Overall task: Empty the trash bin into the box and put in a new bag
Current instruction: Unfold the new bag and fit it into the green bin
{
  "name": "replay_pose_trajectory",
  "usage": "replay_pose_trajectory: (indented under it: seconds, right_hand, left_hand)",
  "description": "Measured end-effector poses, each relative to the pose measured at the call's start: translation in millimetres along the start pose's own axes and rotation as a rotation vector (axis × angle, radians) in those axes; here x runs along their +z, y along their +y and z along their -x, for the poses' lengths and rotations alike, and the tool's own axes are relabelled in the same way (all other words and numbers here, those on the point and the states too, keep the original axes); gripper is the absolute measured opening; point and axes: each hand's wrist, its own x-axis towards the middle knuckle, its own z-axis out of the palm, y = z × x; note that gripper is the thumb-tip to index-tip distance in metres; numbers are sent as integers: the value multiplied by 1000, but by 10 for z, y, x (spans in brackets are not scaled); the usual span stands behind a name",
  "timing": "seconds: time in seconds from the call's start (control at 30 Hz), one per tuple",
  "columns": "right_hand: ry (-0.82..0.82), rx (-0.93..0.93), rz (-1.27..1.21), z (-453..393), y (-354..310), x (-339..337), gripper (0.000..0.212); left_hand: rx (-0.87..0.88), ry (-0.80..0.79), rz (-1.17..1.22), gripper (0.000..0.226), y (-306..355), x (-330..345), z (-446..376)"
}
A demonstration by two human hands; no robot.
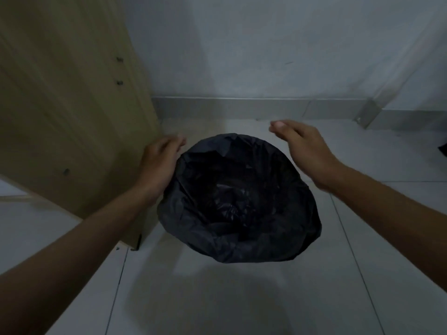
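A trash bin lined with a black plastic bag (pixel 239 199) stands on the tiled floor in the middle of the view. The bag is folded down over the rim and hides the bin's walls; its inside is dark and crumpled. My left hand (pixel 159 163) lies at the bin's upper left rim, fingers relaxed, touching or just beside the bag. My right hand (pixel 304 148) hovers above the upper right rim, fingers loosely bent, holding nothing. No box is in view.
A wooden cabinet panel (pixel 72 117) stands close on the left of the bin. A white wall with a grey skirting board (pixel 242 107) runs behind it. Pale floor tiles (pixel 242 298) spread in front. A dark object (pixel 443 149) shows at the right edge.
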Motion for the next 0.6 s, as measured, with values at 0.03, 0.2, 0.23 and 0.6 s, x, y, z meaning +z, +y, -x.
replay_pose_trajectory:
  seconds: [0.03,0.2,0.23,0.6]
  right_hand:
    - [59,51,-25,167,76,-2,31]
    - [-131,525,-698,722,314,201,66]
    - [-149,549,-816,746,339,235,72]
    - [163,597,-313,719,763,55,28]
  left_hand:
    - [-14,36,8,32,-27,-16,187]
    - [-321,-95,597,57,-205,225,925]
    - [-359,-106,694,60,-223,271,962]
    - [-418,149,224,27,-602,178,876]
